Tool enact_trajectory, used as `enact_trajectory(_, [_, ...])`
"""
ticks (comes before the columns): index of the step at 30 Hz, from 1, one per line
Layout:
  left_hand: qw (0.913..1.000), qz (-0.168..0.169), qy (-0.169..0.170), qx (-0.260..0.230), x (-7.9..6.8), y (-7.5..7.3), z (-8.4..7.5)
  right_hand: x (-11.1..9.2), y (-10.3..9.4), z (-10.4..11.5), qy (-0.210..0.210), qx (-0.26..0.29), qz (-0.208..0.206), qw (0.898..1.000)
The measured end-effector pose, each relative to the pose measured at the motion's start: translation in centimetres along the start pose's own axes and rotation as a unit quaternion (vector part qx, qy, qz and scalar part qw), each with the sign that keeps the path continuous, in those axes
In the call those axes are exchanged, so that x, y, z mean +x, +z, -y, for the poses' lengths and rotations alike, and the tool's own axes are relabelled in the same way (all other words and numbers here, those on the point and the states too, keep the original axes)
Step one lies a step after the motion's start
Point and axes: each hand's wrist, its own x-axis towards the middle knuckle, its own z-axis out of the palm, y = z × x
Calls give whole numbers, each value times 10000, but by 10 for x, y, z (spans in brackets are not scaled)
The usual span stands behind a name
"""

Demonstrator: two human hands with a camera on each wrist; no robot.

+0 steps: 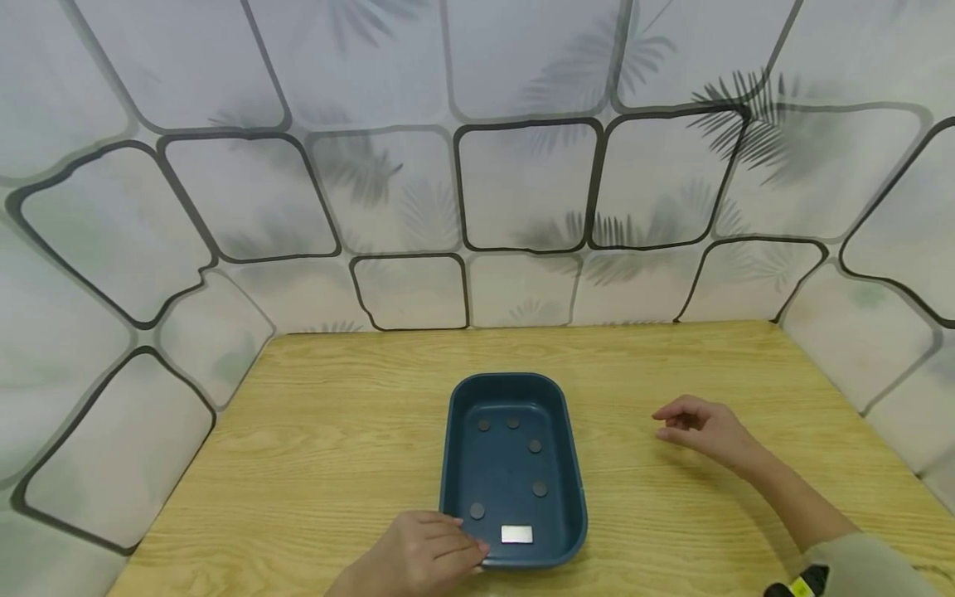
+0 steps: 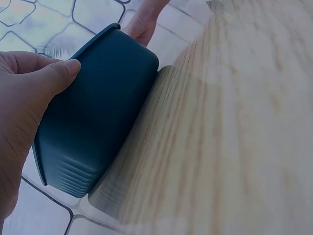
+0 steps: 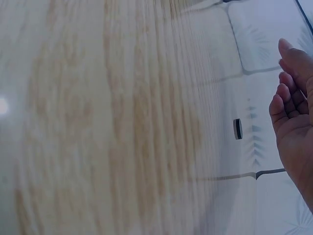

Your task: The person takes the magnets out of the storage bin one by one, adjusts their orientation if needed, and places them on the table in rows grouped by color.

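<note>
A dark blue rectangular plastic bin (image 1: 507,470) stands on the wooden table. On its floor lie several small grey discs (image 1: 535,446) and a shiny silver rectangular piece (image 1: 516,534). My left hand (image 1: 427,550) grips the bin's near left corner; in the left wrist view the thumb (image 2: 66,72) presses the outer wall below the rim. To the right of the bin, my right hand (image 1: 709,429) hovers with loosely bent fingers, nothing visible in them. In the right wrist view a small dark-and-grey disc (image 3: 237,129) shows below the fingers, apart from them; whether it touches the table I cannot tell.
The light wooden tabletop (image 1: 321,448) extends on both sides of the bin. White wall covering (image 1: 522,182) with dark outlines and leaf prints encloses the table at the back and sides. A black and yellow item (image 1: 802,583) is at the right sleeve.
</note>
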Motion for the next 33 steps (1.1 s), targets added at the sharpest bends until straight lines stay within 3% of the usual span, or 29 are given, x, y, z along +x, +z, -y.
enact_trajectory(19, [9999, -2, -97, -104, 0, 0, -1, 13, 11, 18, -662, -48, 124, 9977])
enact_trajectory(26, [9997, 27, -200, -146, 0, -1, -3, 19, 19, 31, -1278, -92, 163, 9916])
enact_trajectory(33, [10000, -50, -65, -20, 1, -1, -1, 27, 29, 41, -1956, 22, 344, 9801])
